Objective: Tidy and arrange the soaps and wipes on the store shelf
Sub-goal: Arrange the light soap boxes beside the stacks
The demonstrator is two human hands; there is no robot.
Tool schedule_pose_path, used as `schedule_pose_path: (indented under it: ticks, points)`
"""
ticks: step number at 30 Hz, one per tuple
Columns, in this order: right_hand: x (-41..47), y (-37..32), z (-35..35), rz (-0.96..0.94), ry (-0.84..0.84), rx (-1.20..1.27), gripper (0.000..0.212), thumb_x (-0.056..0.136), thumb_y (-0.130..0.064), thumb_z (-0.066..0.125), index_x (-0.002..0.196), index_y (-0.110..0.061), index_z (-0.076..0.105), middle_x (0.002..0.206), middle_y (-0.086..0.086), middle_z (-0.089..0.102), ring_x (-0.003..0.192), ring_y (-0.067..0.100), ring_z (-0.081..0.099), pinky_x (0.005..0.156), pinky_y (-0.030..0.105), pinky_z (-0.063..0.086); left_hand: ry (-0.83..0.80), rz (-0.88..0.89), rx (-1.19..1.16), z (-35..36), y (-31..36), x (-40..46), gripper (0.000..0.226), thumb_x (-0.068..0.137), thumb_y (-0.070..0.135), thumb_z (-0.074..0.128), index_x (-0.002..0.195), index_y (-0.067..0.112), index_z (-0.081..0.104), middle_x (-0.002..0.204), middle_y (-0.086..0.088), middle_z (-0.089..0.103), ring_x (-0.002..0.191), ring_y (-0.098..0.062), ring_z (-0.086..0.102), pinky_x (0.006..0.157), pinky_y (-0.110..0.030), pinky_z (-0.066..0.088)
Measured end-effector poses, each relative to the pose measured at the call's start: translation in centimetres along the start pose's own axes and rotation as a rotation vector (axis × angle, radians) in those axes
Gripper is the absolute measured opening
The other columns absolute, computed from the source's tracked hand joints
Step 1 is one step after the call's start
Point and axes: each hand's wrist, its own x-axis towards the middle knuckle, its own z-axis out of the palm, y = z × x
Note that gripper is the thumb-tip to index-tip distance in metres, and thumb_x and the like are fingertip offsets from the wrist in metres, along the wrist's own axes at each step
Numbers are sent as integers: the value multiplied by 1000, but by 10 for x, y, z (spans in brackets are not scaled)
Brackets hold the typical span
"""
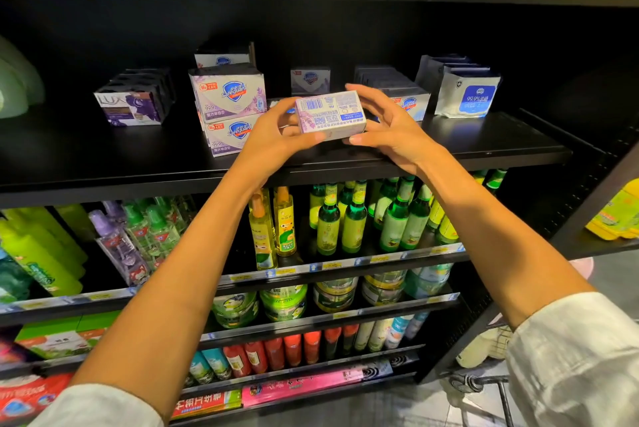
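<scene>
Soap box (331,115) is held by both hands above the front edge of the black shelf (484,146), barcode face up. It is a rectangular carton with sharp edges and a glossy lilac-and-white print.

Left hand (276,136): fingers curled round the box's left end, thumb under the lower edge. Right hand (387,125): fingers arched over the top right corner, thumb pressed to the bottom right edge. Both are gripping the box.

The shelf is flat matte black board, with a dark back wall.

Relative to the held box:
- Just left: stack of two Safeguard cartons (230,108), same lilac print, top one slightly skewed; more cartons are seen behind it.
- Further left: Lux soap row (133,98), dark purple boxes, angled to the shelf edge.
- Behind: one small Safeguard carton (310,80), standing well back.
- Right, partly hidden by the right hand: blue-white Safeguard carton (411,105), with a dim row behind it.
- Far right: wipes packs (466,94), soft white pouches with a blue label, crinkled film, leaning back in a row.

Below the shelf: green glass bottles (349,219) and yellow spray bottles (273,226), crossed by both forearms. Cans and flat packs are seen on lower shelves, blurred. White sleeves are visible at the bottom corners.
</scene>
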Motion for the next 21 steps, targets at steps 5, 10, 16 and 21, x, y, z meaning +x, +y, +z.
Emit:
schedule_pose_path:
  ticks: [5,10,16,21]
  points:
    - [-1,1,1,6,70,25,65,87,8,74,146,-7,51,140,11,64,127,28,65,103,45,57,-43,-31,-38,-2,-3,1,63,88,24,83,142,28,51,130,4,69,119,-11,67,105,-44,55]
    - [0,0,3,35,79,118,49,92,-1,71,139,-6,57,135,16,68,128,30,64,104,50,55,-37,45,75,0,0,1,88,83,22,88,154,33,37,149,8,53,129,-6,55,104,-27,51]
    - [1,-2,4,58,58,92,39,97,-7,68,135,-4,61,132,18,69,127,29,65,106,47,54,18,140,50,-2,-6,-2,62,84,14,86,138,25,59,139,5,63,129,-12,59,101,-40,57]
    - [1,1,2,27,55,119,57,96,-10,70,150,-14,50,140,19,63,132,32,60,109,52,50,49,94,-19,-1,-7,0,53,85,13,85,134,13,67,131,1,70,124,-12,63,104,-37,56]
